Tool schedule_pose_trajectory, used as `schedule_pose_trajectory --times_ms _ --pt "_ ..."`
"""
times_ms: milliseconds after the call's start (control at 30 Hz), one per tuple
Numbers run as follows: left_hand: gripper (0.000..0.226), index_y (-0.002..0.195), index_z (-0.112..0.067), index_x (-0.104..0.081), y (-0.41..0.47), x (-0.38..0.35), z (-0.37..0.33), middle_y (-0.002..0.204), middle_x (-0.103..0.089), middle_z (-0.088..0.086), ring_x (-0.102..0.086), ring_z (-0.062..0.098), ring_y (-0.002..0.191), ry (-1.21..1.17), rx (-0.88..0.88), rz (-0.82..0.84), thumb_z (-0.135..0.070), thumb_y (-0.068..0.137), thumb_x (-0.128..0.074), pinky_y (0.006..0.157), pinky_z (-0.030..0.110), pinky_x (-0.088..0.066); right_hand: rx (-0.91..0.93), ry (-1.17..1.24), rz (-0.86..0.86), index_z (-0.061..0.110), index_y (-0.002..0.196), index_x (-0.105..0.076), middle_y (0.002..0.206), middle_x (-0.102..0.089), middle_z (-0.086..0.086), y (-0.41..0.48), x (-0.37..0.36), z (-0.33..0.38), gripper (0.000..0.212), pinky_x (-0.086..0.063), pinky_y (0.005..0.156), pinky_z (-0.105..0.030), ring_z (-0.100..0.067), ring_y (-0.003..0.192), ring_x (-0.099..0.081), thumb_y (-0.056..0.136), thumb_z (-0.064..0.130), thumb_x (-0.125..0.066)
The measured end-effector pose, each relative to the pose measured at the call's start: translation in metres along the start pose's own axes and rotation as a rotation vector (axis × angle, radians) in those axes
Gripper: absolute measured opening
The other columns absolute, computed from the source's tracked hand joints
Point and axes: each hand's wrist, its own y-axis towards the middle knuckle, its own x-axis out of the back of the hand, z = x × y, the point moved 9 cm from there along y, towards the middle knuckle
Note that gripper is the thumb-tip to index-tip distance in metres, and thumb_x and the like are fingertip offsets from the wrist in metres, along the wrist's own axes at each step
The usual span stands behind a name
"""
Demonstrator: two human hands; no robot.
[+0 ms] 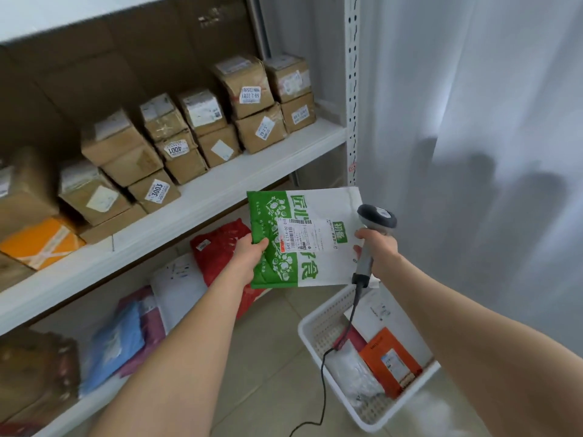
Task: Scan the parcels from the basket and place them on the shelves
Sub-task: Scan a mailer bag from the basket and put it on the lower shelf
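**Parcel Meets Scanner Before Shelving**

Your left hand [249,250] pinches the green-and-white mailer [325,260] by its left edge, with the shipping label [299,234] turned up so the code can be read. Your right hand [378,247] wraps round the corded barcode scanner [377,216], whose head sits just beside the label. Below, the white basket [310,339] holds more parcels. Beyond, the white shelf [220,197] carries numbered cardboard boxes [252,86], and is likely the mailer's destination.

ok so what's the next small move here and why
Probably tilt the scanner left to aim at the shipping label. The left hand holds the green and white parcel with its label facing up. The right hand grips the scanner at the parcel's right edge, so the label looks ready to scan before shelving.
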Motion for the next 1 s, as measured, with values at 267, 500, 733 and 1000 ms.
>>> schedule_pose_trajectory --times_ms 267,500,733,1000 --pt "0.04 0.106 -0.008 -0.065 -0.01 0.035 0.006 0.102 -0.071 0.011 -0.069 0.025 0.088 -0.065 0.051 0.07 -0.009 0.07 -0.083 0.073 0.036 -0.057 0.01 -0.078 0.022 0.011 0.096 -0.052 0.077 -0.057 -0.009 -0.024 -0.036 -0.015 0.019 -0.048 0.059 -0.032 -0.018 0.062 -0.053 0.084 0.001 -0.063" --pt "0.028 0.088 -0.011 -0.065 0.001 0.063 0.02 0.1 -0.071 0.011 -0.069 0.028 0.089 -0.108 0.039 -0.056 -0.001 0.068 -0.083 0.084 0.044 -0.056 0.058 -0.236 0.049 0.006 0.103 -0.054 0.086 -0.053 -0.01 -0.043 -0.065 -0.028 0.024 -0.047 0.058 -0.03 -0.019 0.068 -0.052 0.083 0.005 -0.067" --pt "0.021 0.078 -0.016 -0.065 0.015 0.08 0.044 0.102 -0.071 0.013 -0.069 0.029 0.09 -0.089 0.068 -0.146 -0.004 0.072 -0.081 0.084 0.047 -0.056 0.042 -0.332 0.319 0.007 0.09 -0.057 0.075 -0.067 -0.01 -0.079 -0.107 -0.044 0.004 -0.043 0.053 -0.025 -0.014 0.053 -0.048 0.088 0.004 -0.059" --pt "0.019 0.077 -0.016 -0.063 0.022 0.093 0.054 0.103 -0.071 0.012 -0.068 0.03 0.09 -0.064 0.101 -0.165 -0.008 0.075 -0.08 0.083 0.048 -0.056 0.041 -0.482 0.375 0.008 0.09 -0.057 0.077 -0.065 -0.011 -0.095 -0.121 -0.051 0.003 -0.042 0.052 -0.025 -0.014 0.054 -0.046 0.087 0.007 -0.059"
